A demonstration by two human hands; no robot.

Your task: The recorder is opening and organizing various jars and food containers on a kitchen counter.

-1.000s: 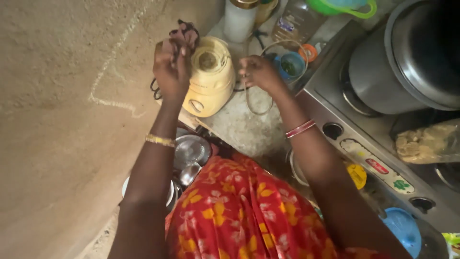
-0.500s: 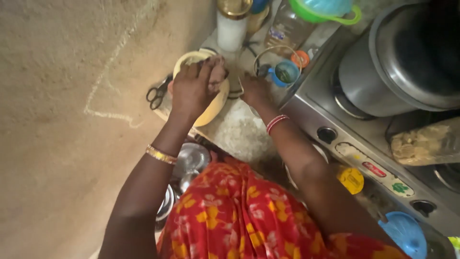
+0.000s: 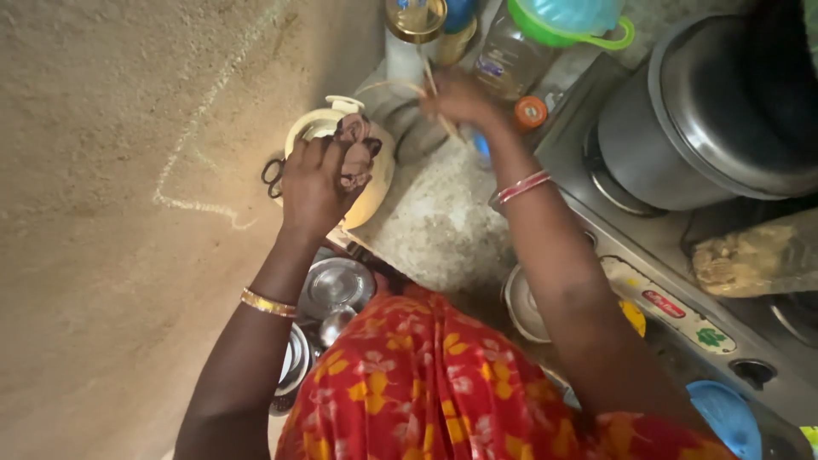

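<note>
A person in a red floral garment stands at a speckled stone counter (image 3: 443, 221) beside a plastered wall, seen from above.

The left hand (image 3: 319, 183) rests on top of a cream-coloured plastic jar (image 3: 371, 183) that stands on the counter close to the wall. Its fingers are curled together around a crumpled dark brown cloth (image 3: 354, 153), pressing it onto the jar's upper surface. Judging by this, wiping of the jar is under way rather than finished: the cloth sits on the top only, and the jar's sides show bare below the hand. A pair of black-handled scissors (image 3: 274, 175) lies just beside the jar, on the wall side, untouched.

The right hand (image 3: 464, 98) is well apart from the jar, reaching further back along the counter. Its fingers are closed on a thin pale stick-like thing (image 3: 443, 119); what it is cannot be told, as it is blurred. Just under that hand stands a grey round container (image 3: 409, 128), and behind it are a gold-lidded jar (image 3: 416, 17) and a clear plastic bottle (image 3: 511, 60).

To the right, a gas stove (image 3: 673, 290) carries a large lidded steel pot (image 3: 716, 111). Steel vessels (image 3: 336, 285) are stacked on a level below the counter edge, near the person's left forearm.
</note>
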